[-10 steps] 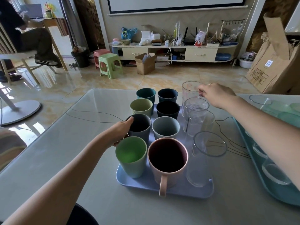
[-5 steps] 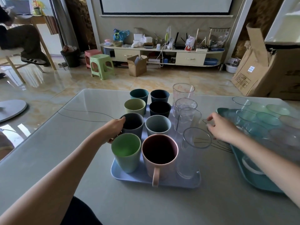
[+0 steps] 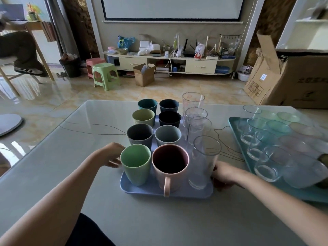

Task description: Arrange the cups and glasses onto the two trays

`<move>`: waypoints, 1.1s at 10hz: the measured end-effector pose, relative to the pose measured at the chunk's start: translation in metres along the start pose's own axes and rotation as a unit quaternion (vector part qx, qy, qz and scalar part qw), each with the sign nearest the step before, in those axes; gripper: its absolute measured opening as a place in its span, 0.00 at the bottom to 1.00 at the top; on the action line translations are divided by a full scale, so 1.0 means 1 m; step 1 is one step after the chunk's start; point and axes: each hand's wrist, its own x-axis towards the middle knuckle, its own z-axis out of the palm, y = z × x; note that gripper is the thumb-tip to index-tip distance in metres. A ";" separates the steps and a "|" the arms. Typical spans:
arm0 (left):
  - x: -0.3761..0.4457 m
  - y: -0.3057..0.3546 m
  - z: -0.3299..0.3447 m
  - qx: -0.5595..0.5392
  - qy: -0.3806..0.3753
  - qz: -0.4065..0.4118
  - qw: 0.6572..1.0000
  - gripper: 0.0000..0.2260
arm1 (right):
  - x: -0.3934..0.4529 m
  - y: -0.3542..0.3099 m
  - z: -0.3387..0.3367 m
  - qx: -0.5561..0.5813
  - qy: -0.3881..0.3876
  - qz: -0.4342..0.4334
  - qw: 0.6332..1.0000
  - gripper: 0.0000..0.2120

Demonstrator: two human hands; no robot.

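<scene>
Both hands sit at the near end of the pale blue rectangular plastic tray (image 3: 134,189), one on each long side. My read: the step in hand is taking hold of the loaded tray to shift or square it on the grey glass-topped table (image 3: 53,157).

To do it well: grip low on both rims at once and move them evenly. Slide rather than lift. The four tall clear drinking glasses (image 3: 204,162) down the right side look top-heavy and would tip first if the tray jerked. Keep knuckles off the nearest glass and off the light green plastic cup (image 3: 135,166).

Left hand (image 3: 111,155): just beside the green cup at the tray's left edge, forearm coming in low from the near left. Fingers curl loosely downward; the cup hides whether they pinch the rim, so grip cannot be told.

Right hand (image 3: 224,174): at the tray's right edge behind the nearest glass, fingers bent toward the rim. Contact blurred through the glass; cannot tell.

The pink ceramic mug (image 3: 169,167) stands front centre, handle toward me. The teal rectangular tray (image 3: 237,132), carrying short clear glasses, lies apart to the right.
</scene>
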 end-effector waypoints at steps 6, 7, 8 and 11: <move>-0.007 0.033 0.076 0.009 0.011 0.127 0.992 0.07 | -0.013 0.043 -0.043 -0.071 0.115 0.052 0.989 0.08; -0.007 0.043 0.089 -0.008 0.009 0.133 0.991 0.06 | -0.016 0.049 -0.048 -0.114 0.119 0.065 0.984 0.13; -0.006 0.046 0.091 -0.031 0.000 0.124 0.992 0.05 | -0.023 0.048 -0.047 -0.130 0.122 0.071 0.981 0.14; 0.001 0.066 0.062 0.025 0.063 0.156 0.985 0.16 | -0.066 0.065 -0.065 0.026 0.120 0.073 0.990 0.18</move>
